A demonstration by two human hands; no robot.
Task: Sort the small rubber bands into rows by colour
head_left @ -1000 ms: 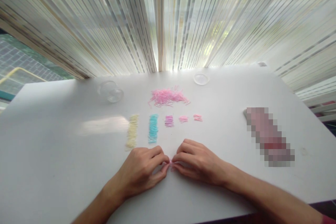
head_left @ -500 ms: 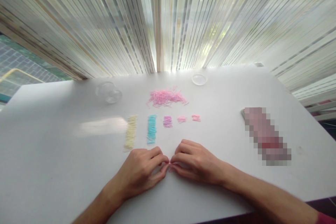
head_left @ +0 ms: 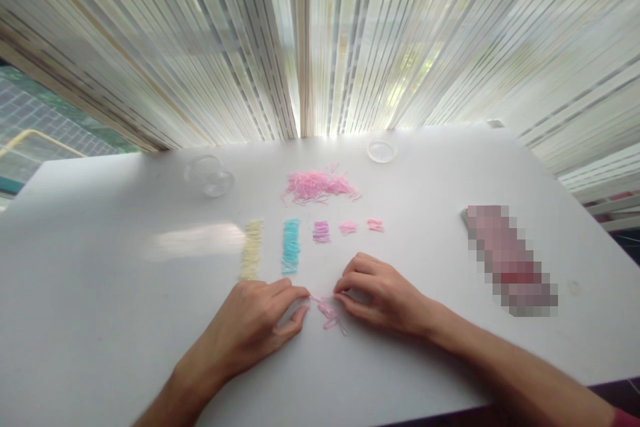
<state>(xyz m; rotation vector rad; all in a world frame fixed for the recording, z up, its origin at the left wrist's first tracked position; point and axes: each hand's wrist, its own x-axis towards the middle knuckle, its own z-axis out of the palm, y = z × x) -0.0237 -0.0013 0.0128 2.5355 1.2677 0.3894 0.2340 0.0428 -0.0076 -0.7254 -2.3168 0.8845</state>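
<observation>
White desk (head_left: 125, 347), striped curtain (head_left: 225, 47) along far edge. Loose pink strands (head_left: 330, 315) lie between left hand (head_left: 265, 317) and right hand (head_left: 383, 295), toward near edge. Left open, thumb parted; right pinched, contents cannot be told. Strands slightly blurred; pixelated object (head_left: 510, 260) near right edge, unidentifiable.

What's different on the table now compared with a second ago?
The left hand and right hand have drawn apart, the left's thumb and index finger parting; loose pink strands now show between them. Whether either hand still grips one is unclear. The pink pile, yellow row and blue row stayed put.
</observation>
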